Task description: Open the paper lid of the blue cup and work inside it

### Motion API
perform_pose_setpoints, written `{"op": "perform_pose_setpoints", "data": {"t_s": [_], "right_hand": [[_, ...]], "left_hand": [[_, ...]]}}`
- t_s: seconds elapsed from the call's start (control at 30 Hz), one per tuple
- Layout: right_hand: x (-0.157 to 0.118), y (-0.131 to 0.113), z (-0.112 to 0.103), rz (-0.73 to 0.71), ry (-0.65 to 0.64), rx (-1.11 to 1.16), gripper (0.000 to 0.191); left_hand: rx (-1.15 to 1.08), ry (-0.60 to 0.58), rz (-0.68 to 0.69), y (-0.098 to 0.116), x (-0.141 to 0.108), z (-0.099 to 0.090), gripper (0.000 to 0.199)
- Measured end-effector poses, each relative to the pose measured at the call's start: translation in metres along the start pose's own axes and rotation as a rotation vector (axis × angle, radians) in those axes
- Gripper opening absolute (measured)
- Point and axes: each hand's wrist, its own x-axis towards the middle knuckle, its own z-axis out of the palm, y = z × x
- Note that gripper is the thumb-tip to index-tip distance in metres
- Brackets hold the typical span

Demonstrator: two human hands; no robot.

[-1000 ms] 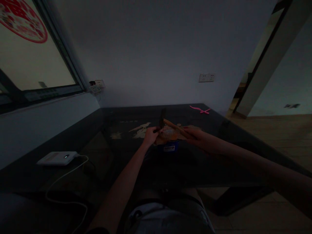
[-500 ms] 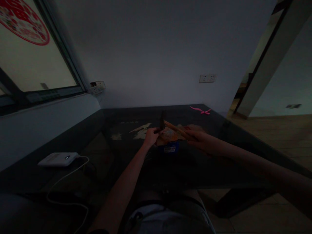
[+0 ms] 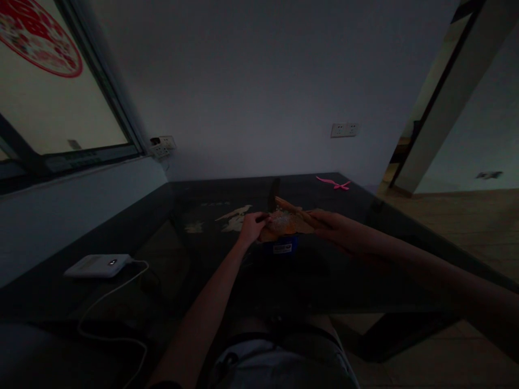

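My right hand (image 3: 334, 227) is wrapped round the wooden handle of a hammer (image 3: 295, 209), whose dark head points up and away at the handle's left end. Under the hammer lies a crinkled orange-brown piece of material (image 3: 279, 224), spread over a blue container (image 3: 288, 246) with a white label. My left hand (image 3: 252, 226) is at the left edge of that material, with thumb and fingers pinched together. Anything between those fingertips is too dark and small to name.
All this is on a dark glossy table (image 3: 194, 200) against a wall. A white power bank (image 3: 97, 266) with a white cable (image 3: 111, 292) lies at the left. A pink ribbon (image 3: 334, 183) lies near the far right corner. Wall sockets (image 3: 344, 129) are behind.
The hammer head has shifted slightly up and right, away from my left fingertips. My left hand stays in nearly the same place.
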Motion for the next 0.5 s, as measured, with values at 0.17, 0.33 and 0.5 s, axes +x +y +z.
{"op": "perform_pose_setpoints", "data": {"t_s": [0.17,0.33,0.5], "right_hand": [[-0.0022,-0.0061,-0.0024,-0.019,0.03,0.026,0.045],[0.0018,-0.0059,0.0032,0.011,-0.003,-0.034,0.043],[-0.0019,-0.0072,-0.0026,-0.008,0.021,0.002,0.043]], "left_hand": [[-0.018,-0.003,-0.013,-0.0019,0.0019,0.0026,0.013],[-0.008,0.001,-0.018,-0.0013,0.0014,0.0023,0.015],[-0.007,-0.003,0.005,0.0022,0.0002,0.0011,0.014]]}}
